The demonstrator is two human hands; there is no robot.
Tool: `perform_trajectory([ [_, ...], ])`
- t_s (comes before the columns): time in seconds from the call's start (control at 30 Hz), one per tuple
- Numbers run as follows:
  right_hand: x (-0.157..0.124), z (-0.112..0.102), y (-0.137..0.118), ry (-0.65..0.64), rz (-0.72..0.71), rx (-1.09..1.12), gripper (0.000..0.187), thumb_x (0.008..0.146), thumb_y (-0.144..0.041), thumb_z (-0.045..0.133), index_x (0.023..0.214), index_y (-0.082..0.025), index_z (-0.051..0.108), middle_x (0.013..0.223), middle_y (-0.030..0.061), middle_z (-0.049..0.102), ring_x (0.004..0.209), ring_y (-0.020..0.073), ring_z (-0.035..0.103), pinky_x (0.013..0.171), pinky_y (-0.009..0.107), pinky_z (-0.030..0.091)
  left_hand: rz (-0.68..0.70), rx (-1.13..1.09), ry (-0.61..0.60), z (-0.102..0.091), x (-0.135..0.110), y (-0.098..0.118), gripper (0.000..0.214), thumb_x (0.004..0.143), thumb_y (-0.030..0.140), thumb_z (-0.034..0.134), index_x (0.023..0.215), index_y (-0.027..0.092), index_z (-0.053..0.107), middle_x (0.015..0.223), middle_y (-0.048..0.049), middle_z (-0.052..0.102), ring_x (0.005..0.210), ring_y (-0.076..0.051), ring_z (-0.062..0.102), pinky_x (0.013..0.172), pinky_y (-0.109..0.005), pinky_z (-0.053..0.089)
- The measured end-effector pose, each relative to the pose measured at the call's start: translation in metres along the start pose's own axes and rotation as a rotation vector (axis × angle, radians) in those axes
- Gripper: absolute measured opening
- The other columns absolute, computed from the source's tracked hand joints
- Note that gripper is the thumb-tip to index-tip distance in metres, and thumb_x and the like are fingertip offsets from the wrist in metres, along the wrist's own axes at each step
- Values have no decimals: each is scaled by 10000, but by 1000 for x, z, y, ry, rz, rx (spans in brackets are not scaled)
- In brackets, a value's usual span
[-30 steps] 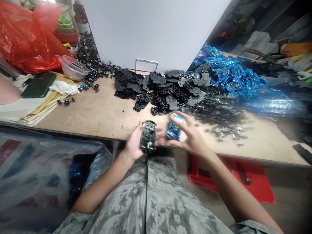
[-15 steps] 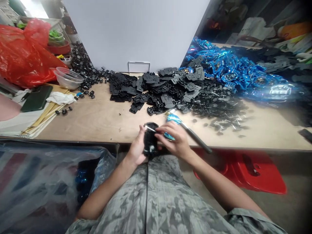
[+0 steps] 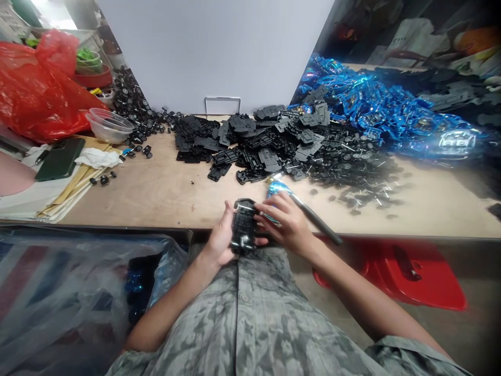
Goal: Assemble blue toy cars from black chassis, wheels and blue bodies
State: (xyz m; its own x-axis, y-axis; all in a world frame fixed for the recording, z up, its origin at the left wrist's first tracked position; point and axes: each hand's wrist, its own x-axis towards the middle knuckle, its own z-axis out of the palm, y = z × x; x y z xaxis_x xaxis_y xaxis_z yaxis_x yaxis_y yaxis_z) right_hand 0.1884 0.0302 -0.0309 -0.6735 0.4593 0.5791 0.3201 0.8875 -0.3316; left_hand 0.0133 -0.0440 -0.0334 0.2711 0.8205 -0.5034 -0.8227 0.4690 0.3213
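My left hand (image 3: 219, 237) is closed around a black plastic toy car chassis (image 3: 244, 225), held at the table's front edge with its inner side up. A silvery axle (image 3: 246, 207) lies across the chassis's far end, and another shiny piece shows at the near end. My right hand (image 3: 287, 222) pinches the right end of the far axle, where a small wheel is mostly covered by the fingers. Just beyond this hand a shiny blue car body (image 3: 277, 188) rests on the table, partly hidden. Beside it lies a long dark-handled tool (image 3: 319, 222).
Black chassis plates (image 3: 242, 141) are heaped mid-table. Wheel axles (image 3: 356, 167) spread to their right, below blue car shells (image 3: 376, 109). More wheels (image 3: 135, 104) lie at left near a clear bowl (image 3: 109, 126) and a phone (image 3: 60, 159). A red stool (image 3: 422, 277) stands below right.
The axle, slanted over the chassis before, now lies nearly straight across its far end. My right hand has shifted slightly right, and the chassis has tilted a little to face me more.
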Motion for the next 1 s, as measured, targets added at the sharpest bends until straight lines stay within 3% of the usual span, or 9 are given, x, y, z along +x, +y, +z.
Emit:
perform_trajectory([
  [0.27, -3, 4, -1, 45, -28, 15, 309, 973, -141, 597, 1264, -223, 661, 960, 98, 692, 845, 227, 583, 770, 431, 537, -10, 9, -16, 3, 1, 1, 759, 1046, 611, 189, 1270, 76, 678, 1016, -214, 782, 958, -300, 777, 871, -494, 641],
  [0.43, -13, -14, 11, 50, 84, -8, 400, 968, -225, 649, 1366, -244, 621, 1069, 116, 692, 950, 257, 620, 831, 461, 555, -3, -26, -7, -2, 0, 4, 741, 1050, 603, 222, 1127, 57, 717, 912, -197, 780, 882, -284, 779, 855, -483, 643],
  [0.57, -34, -26, 26, -76, 115, -55, 575, 896, -415, 760, 1426, -275, 585, 1199, 142, 654, 1054, 303, 620, 868, 513, 562, 44, -45, 46, -13, 3, 12, 692, 1056, 583, 276, 1075, 56, 723, 905, -191, 778, 852, -283, 782, 829, -457, 646],
  [0.67, -52, -17, 31, -128, 47, -148, 440, 948, -293, 696, 1381, -260, 620, 1071, 125, 676, 945, 265, 636, 837, 494, 577, 87, -73, 88, -15, 7, 15, 655, 1059, 568, 313, 1151, 51, 704, 964, -196, 779, 893, -296, 781, 860, -475, 637],
  [0.73, -60, -8, 32, -98, -20, -202, 413, 978, -165, 614, 1383, -243, 612, 970, 101, 686, 865, 233, 645, 842, 481, 594, 105, -88, 88, -13, 8, 16, 658, 1059, 565, 314, 1202, 39, 683, 998, -209, 777, 935, -308, 775, 886, -488, 627],
  [0.83, -63, -3, 28, 14, -126, -232, 545, 969, -74, 574, 1490, -223, 514, 927, 83, 702, 849, 219, 674, 892, 496, 623, 98, -100, 50, -7, 8, 14, 682, 1063, 564, 288, 1246, 19, 655, 1072, -245, 764, 995, -323, 766, 913, -488, 614],
  [0.93, -54, -11, 11, 158, -135, -222, 656, 939, -51, 622, 1543, -253, 468, 901, 60, 708, 853, 213, 693, 933, 523, 640, 85, -126, -4, -1, 8, 12, 699, 1063, 568, 268, 1270, 18, 646, 1121, -263, 753, 1035, -331, 759, 955, -507, 593],
  [1.0, -46, -18, -5, 180, -138, -192, 664, 923, -55, 660, 1521, -297, 504, 879, 34, 710, 840, 202, 699, 967, 542, 639, 81, -148, -38, 1, 11, 9, 669, 1067, 553, 275, 1303, 48, 645, 1135, -239, 760, 1060, -327, 753, 989, -513, 576],
])
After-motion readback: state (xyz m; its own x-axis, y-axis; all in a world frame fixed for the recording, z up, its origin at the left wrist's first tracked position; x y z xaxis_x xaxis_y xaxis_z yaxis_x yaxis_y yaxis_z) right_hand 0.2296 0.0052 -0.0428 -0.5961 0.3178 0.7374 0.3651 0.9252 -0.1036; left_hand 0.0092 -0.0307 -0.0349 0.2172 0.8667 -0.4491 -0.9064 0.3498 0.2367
